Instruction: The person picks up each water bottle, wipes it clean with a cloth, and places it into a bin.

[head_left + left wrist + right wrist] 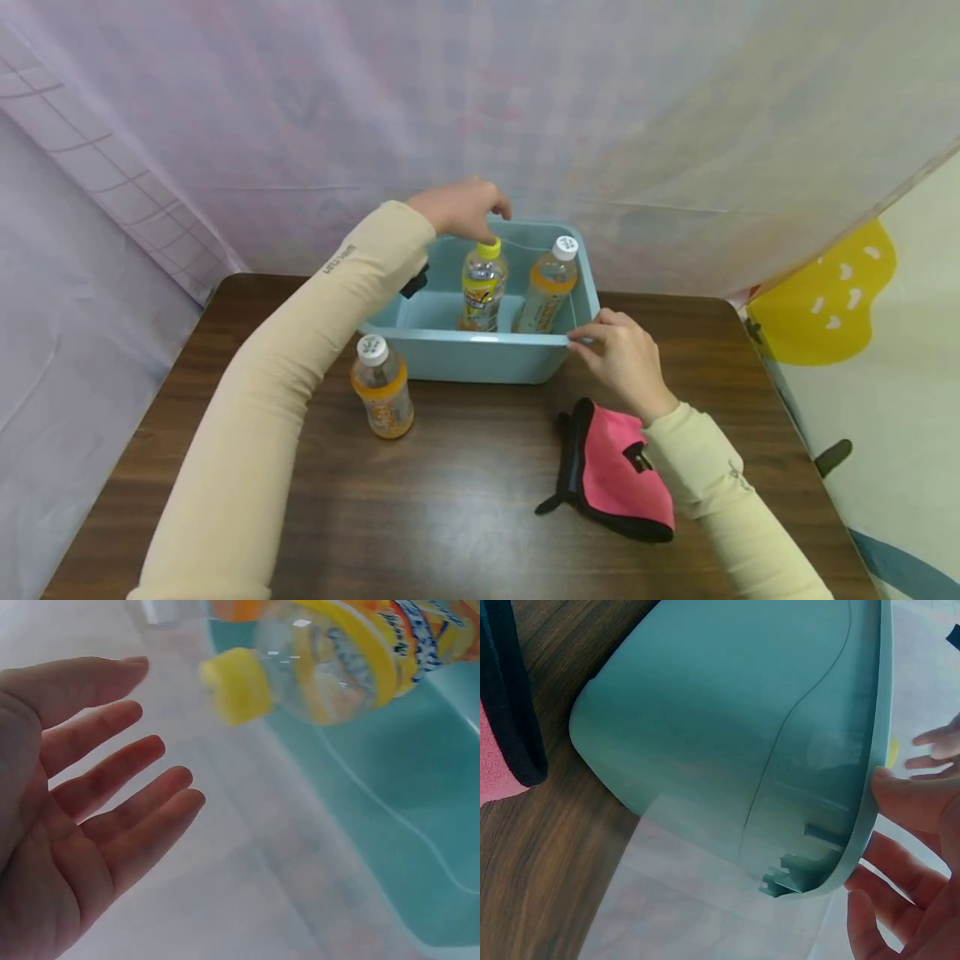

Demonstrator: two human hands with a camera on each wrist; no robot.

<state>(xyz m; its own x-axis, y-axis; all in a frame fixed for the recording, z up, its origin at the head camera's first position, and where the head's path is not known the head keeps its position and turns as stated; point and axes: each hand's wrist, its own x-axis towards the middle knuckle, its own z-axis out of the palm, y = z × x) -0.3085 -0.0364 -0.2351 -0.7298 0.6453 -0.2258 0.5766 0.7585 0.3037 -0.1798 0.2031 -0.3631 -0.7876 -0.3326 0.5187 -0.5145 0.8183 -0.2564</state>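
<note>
A light blue plastic bin (468, 360) sits at the back of the table. Inside it stand a yellow-capped bottle (482, 292) and, to its right, a white-capped bottle (551, 286) that leans. My left hand (460, 208) is just above the yellow cap; in the left wrist view its fingers are spread and loose, apart from the bottle. At the front right corner, my right hand (622, 354) pinches the bin's rim between thumb and fingers, as the right wrist view also shows. Another white-capped bottle (384, 392) stands on the table outside the bin, at its front left.
A pink pouch with black trim (622, 475) lies on the dark wooden table (450, 500), below my right wrist. Pale curtain (420, 100) hangs right behind the bin. On the right is a pale cloth with a yellow print (825, 300).
</note>
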